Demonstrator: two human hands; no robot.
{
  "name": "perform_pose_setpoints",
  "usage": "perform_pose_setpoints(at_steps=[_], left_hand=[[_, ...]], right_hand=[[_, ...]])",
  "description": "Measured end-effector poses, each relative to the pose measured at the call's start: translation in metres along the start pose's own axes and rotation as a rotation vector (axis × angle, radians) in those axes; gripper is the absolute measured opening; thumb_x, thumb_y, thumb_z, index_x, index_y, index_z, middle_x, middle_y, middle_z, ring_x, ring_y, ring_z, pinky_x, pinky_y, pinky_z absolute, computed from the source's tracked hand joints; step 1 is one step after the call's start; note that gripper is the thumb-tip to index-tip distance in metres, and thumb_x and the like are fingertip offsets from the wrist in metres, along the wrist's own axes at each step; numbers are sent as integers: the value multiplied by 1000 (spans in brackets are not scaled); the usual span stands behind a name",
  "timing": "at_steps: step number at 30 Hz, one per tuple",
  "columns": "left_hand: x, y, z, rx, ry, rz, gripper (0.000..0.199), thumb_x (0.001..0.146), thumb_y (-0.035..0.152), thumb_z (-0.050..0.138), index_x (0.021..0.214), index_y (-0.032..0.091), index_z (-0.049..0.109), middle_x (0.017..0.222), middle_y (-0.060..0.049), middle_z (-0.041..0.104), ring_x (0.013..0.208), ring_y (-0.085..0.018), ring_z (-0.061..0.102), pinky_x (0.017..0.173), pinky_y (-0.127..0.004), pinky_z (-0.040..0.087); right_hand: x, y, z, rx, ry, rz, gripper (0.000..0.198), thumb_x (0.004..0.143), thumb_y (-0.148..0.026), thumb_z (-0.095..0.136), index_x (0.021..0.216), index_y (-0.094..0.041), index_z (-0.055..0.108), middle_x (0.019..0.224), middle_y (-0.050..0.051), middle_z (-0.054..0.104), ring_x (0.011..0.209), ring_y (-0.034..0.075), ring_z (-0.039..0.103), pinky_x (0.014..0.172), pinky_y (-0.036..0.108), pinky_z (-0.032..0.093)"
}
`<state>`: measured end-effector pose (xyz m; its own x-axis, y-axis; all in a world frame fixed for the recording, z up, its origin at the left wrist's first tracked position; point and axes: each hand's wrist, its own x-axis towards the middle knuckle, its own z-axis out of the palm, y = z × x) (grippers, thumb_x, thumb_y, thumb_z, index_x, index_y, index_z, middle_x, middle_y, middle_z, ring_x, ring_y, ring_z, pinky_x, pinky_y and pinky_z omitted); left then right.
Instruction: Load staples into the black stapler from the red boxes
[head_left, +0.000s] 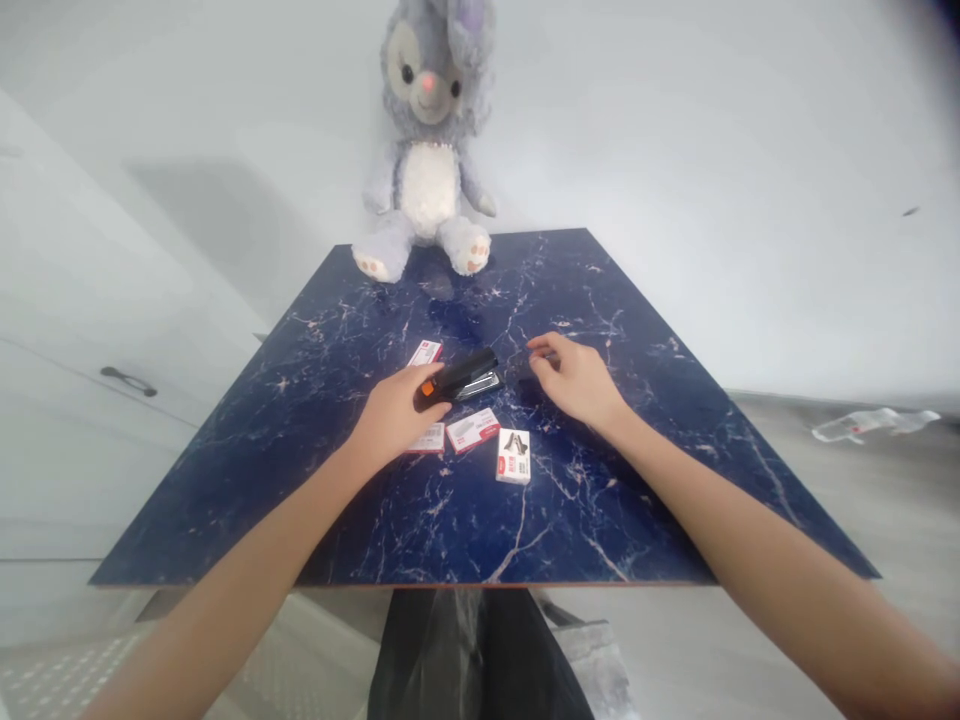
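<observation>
A black stapler [469, 375] with an orange patch at its rear lies in my left hand [397, 410], gripped by its back end. Its jaws point right and stand apart, showing the silver metal inside. My right hand [574, 375] hovers at or just above the table, right of the stapler's front. Its fingers are curved, with a gap between thumb and forefinger and nothing visible in them. Below the stapler lie a red-and-white box [474, 430] and a white box [514, 457] with a dark picture. My left hand partly covers another small box [429, 439] and one behind it [425, 352].
The blue marble-patterned table [600, 500] narrows toward the wall. A grey plush rabbit [427, 180] sits at its far edge. White cabinet doors with a dark handle [129, 381] stand at the left. A clear plastic item [874, 424] lies off the table at right.
</observation>
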<state>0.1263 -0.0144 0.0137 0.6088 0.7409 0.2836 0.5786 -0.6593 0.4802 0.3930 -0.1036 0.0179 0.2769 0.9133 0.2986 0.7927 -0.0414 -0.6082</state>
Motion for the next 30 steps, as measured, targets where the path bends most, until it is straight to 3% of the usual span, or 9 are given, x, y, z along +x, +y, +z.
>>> perform_pose_setpoints(at_steps=[4, 7, 9, 12, 16, 19, 23, 26, 30], left_hand=[[-3, 11, 9, -195, -42, -57, 59, 80, 40, 74, 134, 23, 57, 121, -9, 71, 97, -24, 71, 89, -40, 58], [-6, 17, 4, -364, -202, 41, 55, 88, 39, 63, 140, 24, 52, 123, -9, 70, 105, -23, 70, 92, -40, 58], [-8, 15, -8, -311, -283, 131, 57, 86, 38, 67, 140, 26, 53, 130, -9, 66, 113, -25, 66, 99, -43, 53], [-10, 6, -34, -145, -374, 201, 75, 67, 42, 83, 137, 32, 57, 138, -7, 59, 127, -29, 56, 108, -43, 46], [-9, -8, -57, -71, -516, 206, 55, 71, 34, 77, 125, 34, 66, 129, -4, 61, 107, -24, 65, 91, -33, 52], [-5, -12, -54, 25, -448, 150, 39, 76, 32, 70, 115, 29, 69, 110, -4, 65, 88, -21, 66, 76, -31, 52], [-3, -5, -35, 29, -247, 91, 47, 80, 43, 69, 123, 25, 64, 106, -7, 65, 76, -19, 63, 70, -33, 52], [-7, 6, -23, -125, -269, 130, 53, 79, 42, 71, 129, 26, 60, 111, -7, 65, 75, -17, 63, 69, -32, 54], [-9, 7, -21, -306, -304, 143, 54, 84, 39, 68, 135, 26, 55, 128, -10, 59, 82, -16, 66, 74, -32, 58]], right_hand=[[-12, -20, 10, 16, -173, -62, 18, 94, -33, 48, 93, -20, 61, 76, 1, 72, 67, 17, 65, 68, 28, 46], [-24, -36, 15, 17, -197, -117, 22, 96, -39, 47, 90, -20, 58, 68, -1, 67, 60, 15, 62, 63, 26, 41], [-28, -42, 16, 2, -184, -142, 23, 97, -41, 47, 90, -21, 57, 67, -2, 66, 60, 15, 62, 63, 26, 41], [-31, -42, 17, 6, -150, -149, 24, 94, -43, 51, 102, -21, 57, 82, 2, 70, 70, 18, 66, 68, 29, 45], [-31, -38, 22, 25, -87, -137, 62, 89, -51, 59, 140, -21, 40, 130, 14, 61, 94, 25, 68, 83, 40, 52], [-30, -38, 20, -1, -76, -145, 67, 92, -55, 55, 146, -21, 34, 142, 16, 51, 101, 26, 66, 88, 42, 52], [-27, -44, 1, -99, -118, -146, 45, 96, -58, 46, 117, -19, 57, 115, 11, 64, 83, 21, 66, 79, 35, 50], [-32, -54, -11, -204, -286, -213, 42, 90, -62, 53, 90, -20, 60, 87, 5, 67, 73, 20, 63, 70, 31, 46], [-50, -66, -3, -325, -344, -341, 49, 76, -63, 69, 97, -19, 61, 90, 9, 67, 83, 27, 63, 74, 35, 47]])
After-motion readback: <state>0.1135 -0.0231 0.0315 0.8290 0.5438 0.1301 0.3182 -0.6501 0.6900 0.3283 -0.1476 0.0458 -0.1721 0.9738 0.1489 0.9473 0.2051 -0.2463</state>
